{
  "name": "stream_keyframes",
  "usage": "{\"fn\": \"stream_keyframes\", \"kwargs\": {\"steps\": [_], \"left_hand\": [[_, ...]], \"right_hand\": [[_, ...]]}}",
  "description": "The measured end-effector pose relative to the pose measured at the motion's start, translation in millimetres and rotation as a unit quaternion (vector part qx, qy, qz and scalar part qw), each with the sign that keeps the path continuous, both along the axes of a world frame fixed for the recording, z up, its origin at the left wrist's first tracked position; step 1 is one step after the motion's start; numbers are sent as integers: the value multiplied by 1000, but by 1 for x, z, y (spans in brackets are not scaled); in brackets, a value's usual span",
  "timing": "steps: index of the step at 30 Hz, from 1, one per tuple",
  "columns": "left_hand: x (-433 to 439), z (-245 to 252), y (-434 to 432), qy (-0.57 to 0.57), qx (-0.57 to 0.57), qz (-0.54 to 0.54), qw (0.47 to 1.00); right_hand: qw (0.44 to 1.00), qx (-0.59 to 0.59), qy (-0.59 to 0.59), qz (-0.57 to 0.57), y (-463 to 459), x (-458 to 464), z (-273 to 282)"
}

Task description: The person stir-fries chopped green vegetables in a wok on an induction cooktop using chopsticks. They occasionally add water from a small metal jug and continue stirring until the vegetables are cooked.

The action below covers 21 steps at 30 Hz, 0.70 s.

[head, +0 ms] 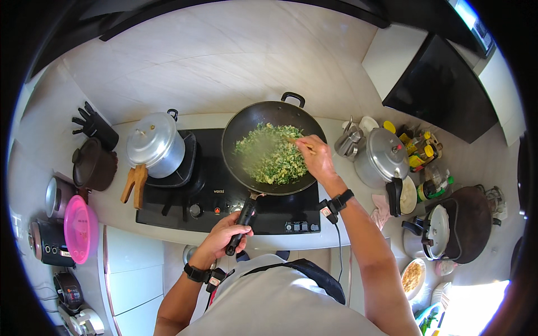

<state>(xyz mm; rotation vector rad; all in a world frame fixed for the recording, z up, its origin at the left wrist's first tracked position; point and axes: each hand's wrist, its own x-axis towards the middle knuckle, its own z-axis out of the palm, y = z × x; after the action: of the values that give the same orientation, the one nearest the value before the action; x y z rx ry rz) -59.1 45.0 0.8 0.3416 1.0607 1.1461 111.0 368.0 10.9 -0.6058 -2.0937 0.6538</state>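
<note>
A dark wok sits over the right side of the black gas hob, its small loop handle toward the wall. Inside lies a chopped mix of green and pale yellow food, partly blurred on its left by what looks like steam. My left hand is wrapped around the wok's long black handle. Above the wok's right side, my right hand grips a thin wooden utensil; its tip reaches into the food, and its full shape is hidden.
Left of the wok stands a lidded aluminium pot with wooden handles. A knife block and a pink basin are farther left. On the right are a pressure cooker, a metal jug and several bottles. A cable hangs from my right wrist.
</note>
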Motion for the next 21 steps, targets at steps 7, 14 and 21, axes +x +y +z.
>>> {"fn": "stream_keyframes", "kwargs": {"steps": [7,14,21], "left_hand": [[1,-1,8,-5,-5,-30,1000],[5,-8,8,68,-4,-29,997],[-2,39,-17,-4,70,-15,997]], "right_hand": [[998,-15,-63,15,-89,31,20],[997,24,-63,-30,-61,-1,25],[994,-85,-59,-37,-104,28,62]]}}
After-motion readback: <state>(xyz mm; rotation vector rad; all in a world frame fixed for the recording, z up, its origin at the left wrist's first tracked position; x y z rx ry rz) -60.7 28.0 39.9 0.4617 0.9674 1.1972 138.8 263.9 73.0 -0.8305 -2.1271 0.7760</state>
